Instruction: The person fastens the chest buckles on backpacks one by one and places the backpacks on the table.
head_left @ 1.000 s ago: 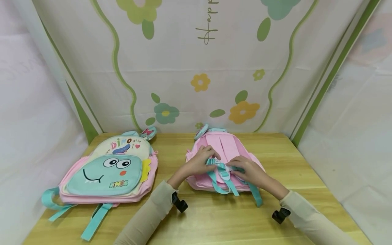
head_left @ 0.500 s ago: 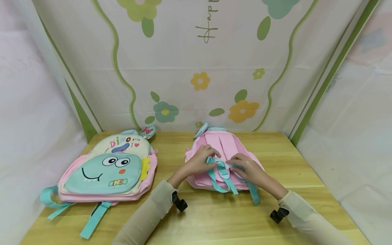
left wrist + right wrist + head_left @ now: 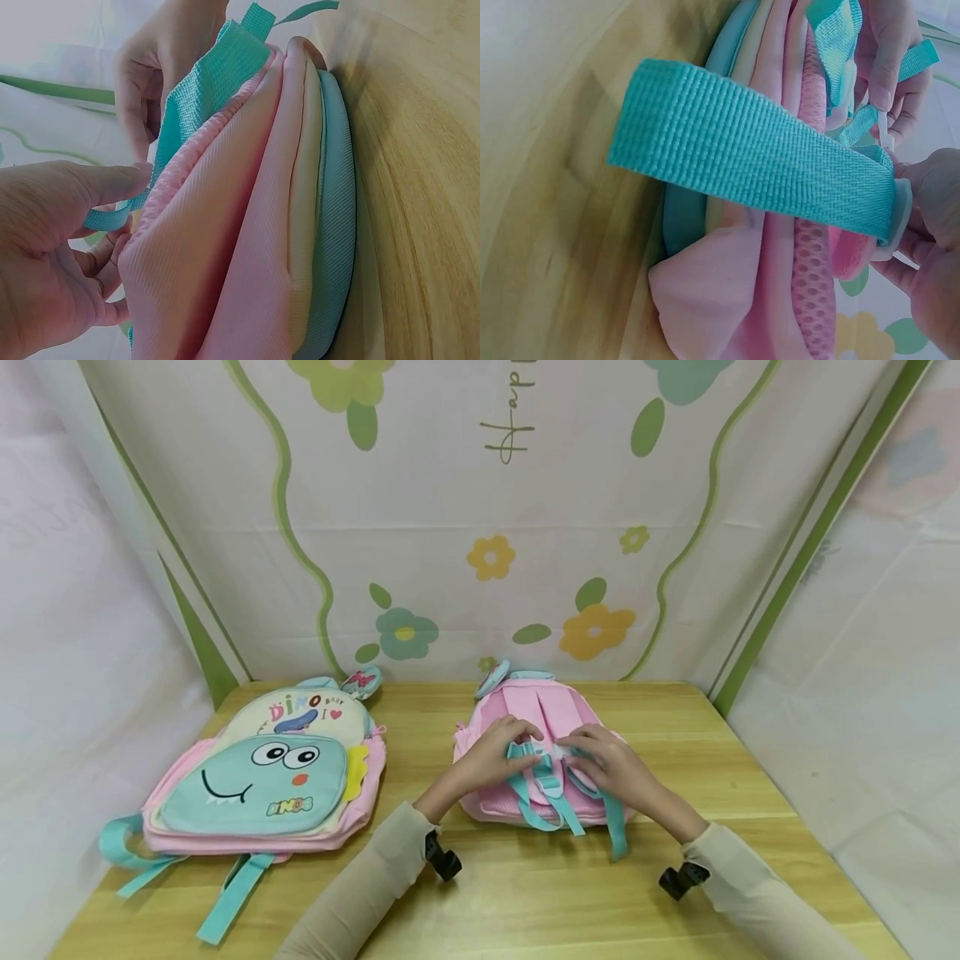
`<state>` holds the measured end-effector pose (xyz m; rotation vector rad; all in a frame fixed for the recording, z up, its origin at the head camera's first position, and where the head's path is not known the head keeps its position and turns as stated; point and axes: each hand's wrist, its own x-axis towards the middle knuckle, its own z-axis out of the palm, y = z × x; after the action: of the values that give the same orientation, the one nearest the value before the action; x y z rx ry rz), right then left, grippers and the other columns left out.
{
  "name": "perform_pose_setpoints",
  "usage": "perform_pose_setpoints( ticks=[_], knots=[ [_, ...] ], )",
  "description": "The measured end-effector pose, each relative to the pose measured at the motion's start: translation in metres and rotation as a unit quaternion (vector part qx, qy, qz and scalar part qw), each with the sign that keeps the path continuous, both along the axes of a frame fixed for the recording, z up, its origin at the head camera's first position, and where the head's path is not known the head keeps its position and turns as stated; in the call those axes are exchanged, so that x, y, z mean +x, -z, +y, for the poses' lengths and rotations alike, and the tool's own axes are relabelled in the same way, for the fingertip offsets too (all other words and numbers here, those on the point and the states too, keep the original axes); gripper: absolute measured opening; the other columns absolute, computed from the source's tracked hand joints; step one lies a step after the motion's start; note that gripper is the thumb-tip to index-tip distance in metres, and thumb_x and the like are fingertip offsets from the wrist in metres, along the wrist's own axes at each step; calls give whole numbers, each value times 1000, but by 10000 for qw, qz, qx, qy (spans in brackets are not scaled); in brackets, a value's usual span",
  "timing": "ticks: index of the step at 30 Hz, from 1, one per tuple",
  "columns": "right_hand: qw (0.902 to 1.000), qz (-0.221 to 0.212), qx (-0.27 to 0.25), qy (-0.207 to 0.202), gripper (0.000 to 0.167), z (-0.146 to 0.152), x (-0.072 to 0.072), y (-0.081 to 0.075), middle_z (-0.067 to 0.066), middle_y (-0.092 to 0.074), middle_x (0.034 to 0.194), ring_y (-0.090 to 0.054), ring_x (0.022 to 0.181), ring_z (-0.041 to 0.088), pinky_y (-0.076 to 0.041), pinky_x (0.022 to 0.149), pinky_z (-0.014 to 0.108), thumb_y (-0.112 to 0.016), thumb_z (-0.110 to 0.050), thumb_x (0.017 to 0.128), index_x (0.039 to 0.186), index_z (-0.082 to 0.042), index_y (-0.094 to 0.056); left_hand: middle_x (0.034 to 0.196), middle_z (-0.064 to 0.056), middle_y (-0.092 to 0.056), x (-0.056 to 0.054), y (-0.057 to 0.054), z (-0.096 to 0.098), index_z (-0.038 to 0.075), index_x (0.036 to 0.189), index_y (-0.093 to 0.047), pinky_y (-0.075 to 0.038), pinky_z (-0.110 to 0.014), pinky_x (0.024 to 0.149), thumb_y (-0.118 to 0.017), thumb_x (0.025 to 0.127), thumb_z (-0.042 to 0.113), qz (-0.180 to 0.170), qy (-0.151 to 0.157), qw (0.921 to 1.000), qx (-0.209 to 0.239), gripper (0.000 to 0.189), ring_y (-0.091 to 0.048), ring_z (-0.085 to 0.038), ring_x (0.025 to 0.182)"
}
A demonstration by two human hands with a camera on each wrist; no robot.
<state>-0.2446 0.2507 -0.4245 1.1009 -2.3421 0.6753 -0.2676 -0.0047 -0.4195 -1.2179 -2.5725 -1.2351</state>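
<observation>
A small pink backpack lies with its padded back facing up on the right half of the table. Turquoise webbing straps trail from its lower edge. Over its middle, my left hand pinches a white buckle on a thin turquoise strap, seen best in the right wrist view. Facing it, my right hand pinches the buckle's other side between thumb and fingers. Near the right hand, a white strap adjuster carries a wide turquoise strap. Fingers partly hide the buckle, so whether its halves are joined is unclear.
At the left on the wooden table lies a second backpack, its dinosaur front up and turquoise straps hanging toward the near edge. A flower-printed cloth rises behind the table, with pale cloth walls on both sides.
My right hand has moved slightly up and away from me, and the strap hanging below it has swung a little left. The left hand stays almost in place.
</observation>
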Motion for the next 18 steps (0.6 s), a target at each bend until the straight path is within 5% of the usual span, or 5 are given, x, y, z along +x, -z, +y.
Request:
perform_pose_setpoints(
  ticks=[18],
  knots=[
    [9997,82,111,214,34,-5,0,-5,9,-69,105,-67,85,18,-58,69,29,-83,2,79,112,-3,-76,99,-7,-60,2,1,1,7,114,-66,-47,-27,84,-76,93,19,244,-220,9992,214,25,-53,-17,93]
  ],
)
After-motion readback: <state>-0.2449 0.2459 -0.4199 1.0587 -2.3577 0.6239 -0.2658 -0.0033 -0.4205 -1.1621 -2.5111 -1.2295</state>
